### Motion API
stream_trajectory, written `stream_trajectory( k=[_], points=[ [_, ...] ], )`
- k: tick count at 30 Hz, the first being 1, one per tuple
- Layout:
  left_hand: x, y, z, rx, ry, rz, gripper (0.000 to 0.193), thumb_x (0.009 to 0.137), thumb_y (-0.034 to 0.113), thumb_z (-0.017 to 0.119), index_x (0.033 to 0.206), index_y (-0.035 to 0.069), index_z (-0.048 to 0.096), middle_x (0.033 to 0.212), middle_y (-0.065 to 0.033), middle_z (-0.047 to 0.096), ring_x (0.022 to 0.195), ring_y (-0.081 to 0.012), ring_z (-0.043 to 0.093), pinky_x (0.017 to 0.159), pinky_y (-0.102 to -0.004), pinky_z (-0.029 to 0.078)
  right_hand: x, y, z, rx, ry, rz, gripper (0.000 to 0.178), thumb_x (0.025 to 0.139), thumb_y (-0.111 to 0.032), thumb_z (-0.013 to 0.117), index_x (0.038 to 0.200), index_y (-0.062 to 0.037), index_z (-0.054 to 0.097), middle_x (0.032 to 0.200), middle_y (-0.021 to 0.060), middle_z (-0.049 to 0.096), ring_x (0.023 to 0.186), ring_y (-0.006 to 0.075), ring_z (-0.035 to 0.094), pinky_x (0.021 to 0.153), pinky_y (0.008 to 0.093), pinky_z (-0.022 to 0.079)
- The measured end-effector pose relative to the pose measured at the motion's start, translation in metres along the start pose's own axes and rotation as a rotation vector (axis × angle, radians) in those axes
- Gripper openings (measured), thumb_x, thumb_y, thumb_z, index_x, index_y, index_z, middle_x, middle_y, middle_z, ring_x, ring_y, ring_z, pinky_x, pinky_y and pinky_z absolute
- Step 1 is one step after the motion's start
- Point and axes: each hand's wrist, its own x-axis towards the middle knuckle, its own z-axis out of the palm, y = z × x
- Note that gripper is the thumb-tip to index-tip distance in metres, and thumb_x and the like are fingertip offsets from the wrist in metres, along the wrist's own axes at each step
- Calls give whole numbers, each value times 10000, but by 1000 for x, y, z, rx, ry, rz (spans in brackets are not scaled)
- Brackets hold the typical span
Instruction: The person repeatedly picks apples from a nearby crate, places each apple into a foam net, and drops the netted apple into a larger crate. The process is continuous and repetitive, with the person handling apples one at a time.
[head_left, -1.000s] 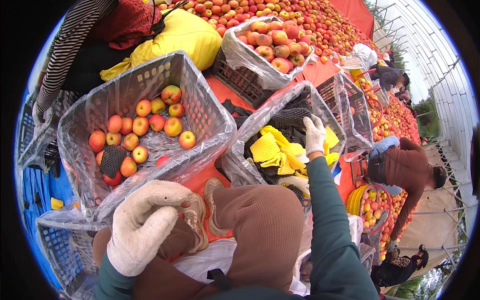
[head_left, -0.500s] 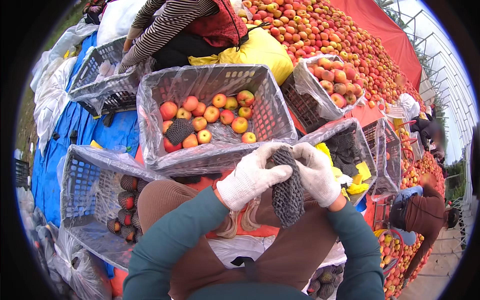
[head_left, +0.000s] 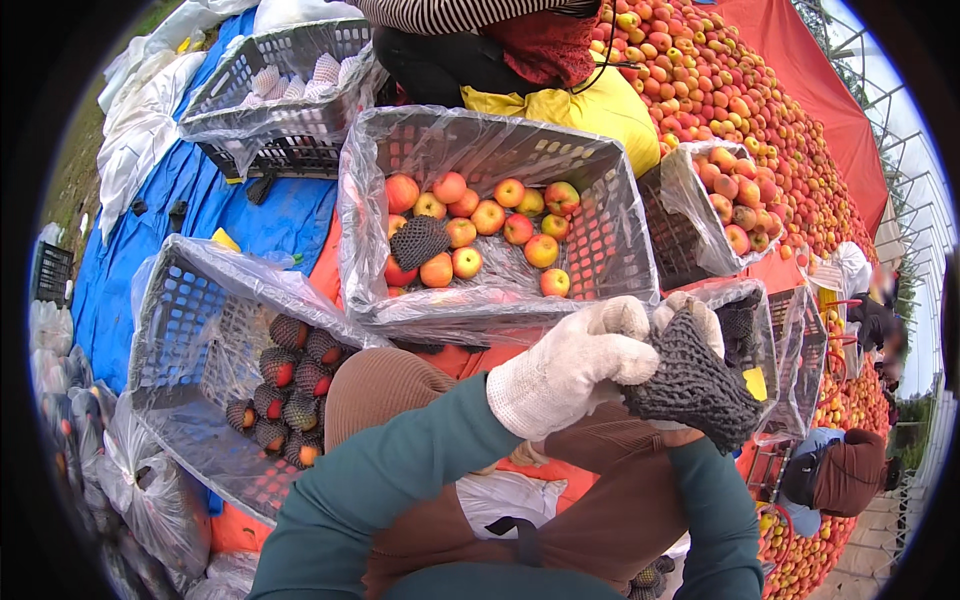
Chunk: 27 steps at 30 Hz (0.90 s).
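Observation:
A dark grey foam net sleeve (head_left: 698, 388) hangs between my two white-gloved hands, its narrower end pointing down and to the right. My left hand (head_left: 575, 368) pinches its upper left edge between thumb and fingers. Behind the sleeve, my right hand (head_left: 690, 312) grips its upper edge; the net hides most of that hand. Just ahead stands a plastic-lined crate (head_left: 600, 215) with several loose apples (head_left: 487, 217) and one apple in a dark net (head_left: 419, 242). Several netted apples (head_left: 302, 412) lie in the lined crate (head_left: 165, 350) at my left.
A crate heaped with apples (head_left: 740, 195) stands at the right, before a large apple pile (head_left: 720, 90). A person (head_left: 480, 50) sits across from me by a yellow sack (head_left: 610, 120). Another crate (head_left: 290, 130) holds white foam nets. Someone (head_left: 840, 470) bends at far right.
The view has shifted left, so the crates appear farther right. The sleeve has gone from a narrow bunch to a wider, spread shape, tilted to the right in my hands.

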Motion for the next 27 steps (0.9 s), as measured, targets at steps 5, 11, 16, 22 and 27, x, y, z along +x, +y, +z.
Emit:
stream_trajectory(
  k=[5, 11, 16, 22, 27],
  points=[
    [-17, -11, 9, 44, -51, -394, 565, 796, 169, 573, 1285, -13, 358, 1149, -61, 508, 1011, -117, 506, 824, -262, 436, 31, 8, 42, -31, -137, 245, 147, 877, -244, 526, 909, -101, 518, 623, -16, 484, 478, 99, 437, 496, 242, 415],
    [-10, 13, 24, 872, -93, 328, 262, 765, 148, 601, 987, 9, 588, 903, -154, 605, 904, -261, 564, 836, -300, 414, 29, 34, -4, -518, -149, 678, 127, 802, -109, 562, 908, -64, 508, 757, -10, 507, 680, 101, 510, 612, 224, 426],
    [-18, 17, 23, 244, 92, -381, 388, 863, 128, 551, 1212, -19, 466, 1162, -74, 532, 1025, -104, 475, 875, -267, 402, 55, 45, 9, -777, -436, 1006, 213, 761, -61, 602, 943, 4, 510, 745, 115, 588, 599, 164, 554, 552, 262, 441],
    [-22, 7, 17, 214, -66, -321, 332, 864, 197, 565, 1124, -7, 530, 1064, -66, 590, 834, -167, 604, 728, -272, 471, 240, 49, -65, -1456, -177, 353, 400, 815, -168, 582, 1146, 37, 486, 955, 96, 589, 808, 152, 597, 688, 276, 487],
    [-10, 23, 12, 701, 27, 184, 405, 837, 130, 587, 1210, 12, 484, 1148, -117, 554, 1077, -210, 509, 936, -295, 364, 317, 97, -146, -2303, -203, 278, 613, 696, -355, 632, 1202, -39, 495, 1124, 215, 561, 1046, 308, 547, 881, 360, 433]
  ],
)
